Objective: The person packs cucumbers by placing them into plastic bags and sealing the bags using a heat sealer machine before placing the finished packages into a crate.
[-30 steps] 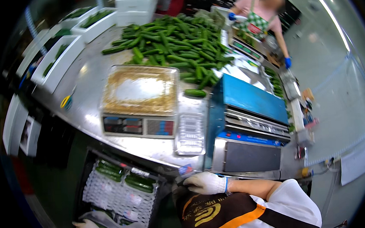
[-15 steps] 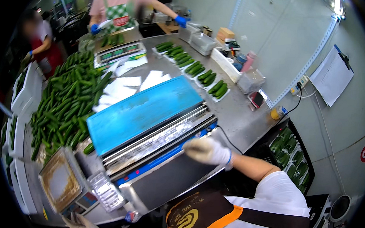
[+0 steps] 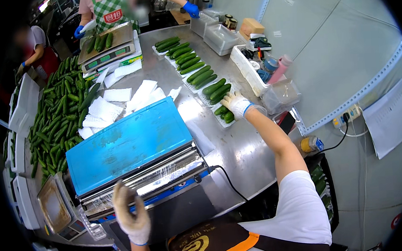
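Note:
My right hand (image 3: pixel 237 104), in a white glove, reaches out over the nearest tray of cucumbers (image 3: pixel 228 117). Its fingers bend down on that tray and partly cover it. This tray ends a row of white trays (image 3: pixel 198 78) of green cucumbers along the metal table. My left hand (image 3: pixel 133 215), also gloved, is held empty above the front of the film wrapping machine (image 3: pixel 144 174), thumb and fingers apart. A blue board (image 3: pixel 129 140) covers the machine's back. Clear film lies along its front roller.
Loose cucumbers (image 3: pixel 58 126) are heaped at left, beside white absorbent sheets (image 3: pixel 104 110). A co-worker in blue gloves stands behind a scale (image 3: pixel 108 51). Another scale (image 3: pixel 55 203) sits front left. Plastic tubs (image 3: pixel 221 38) and a white bin (image 3: pixel 248 70) line the wall. A black cord (image 3: pixel 231 183) crosses the table.
My right hand has gone from the wrapping machine's front out to the nearest cucumber tray. The left has risen from the table's front-left edge to above the machine. The view has shifted.

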Motion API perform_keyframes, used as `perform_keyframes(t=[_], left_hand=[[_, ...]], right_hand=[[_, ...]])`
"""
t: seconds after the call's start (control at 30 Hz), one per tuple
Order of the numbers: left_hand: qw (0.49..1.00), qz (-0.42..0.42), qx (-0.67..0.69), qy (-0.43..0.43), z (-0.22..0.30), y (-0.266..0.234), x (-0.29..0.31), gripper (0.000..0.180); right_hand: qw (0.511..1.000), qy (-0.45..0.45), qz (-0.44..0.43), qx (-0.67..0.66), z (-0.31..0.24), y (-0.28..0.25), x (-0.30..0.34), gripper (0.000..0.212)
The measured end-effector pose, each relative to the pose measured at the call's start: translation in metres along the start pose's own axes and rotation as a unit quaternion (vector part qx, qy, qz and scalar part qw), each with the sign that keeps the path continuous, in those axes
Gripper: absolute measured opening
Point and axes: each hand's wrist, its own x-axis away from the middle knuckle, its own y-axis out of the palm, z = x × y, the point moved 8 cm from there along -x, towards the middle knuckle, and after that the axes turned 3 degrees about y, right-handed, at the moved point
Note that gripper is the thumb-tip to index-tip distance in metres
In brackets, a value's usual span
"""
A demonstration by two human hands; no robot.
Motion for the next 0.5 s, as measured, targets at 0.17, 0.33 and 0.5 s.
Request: perform_keyframes(t=[0.17,0.33,0.5], left_hand=[[0.992,-0.119,-0.013,0.049,0.037,0.077,0.000,0.050],[0.958,-0.281,0.039,0.048,0.067,0.172,0.011,0.033],[0.876,-0.340,0.243,-0.243,0.020,0.279,0.063,0.040]], right_hand=[[0.995,-0.017,-0.088,-0.053,-0.008,-0.004,-0.012,0.057],[0.992,-0.044,-0.092,-0.069,-0.035,0.007,0.045,0.053],[0.993,-0.051,-0.074,-0.076,-0.070,0.013,0.108,0.046]])
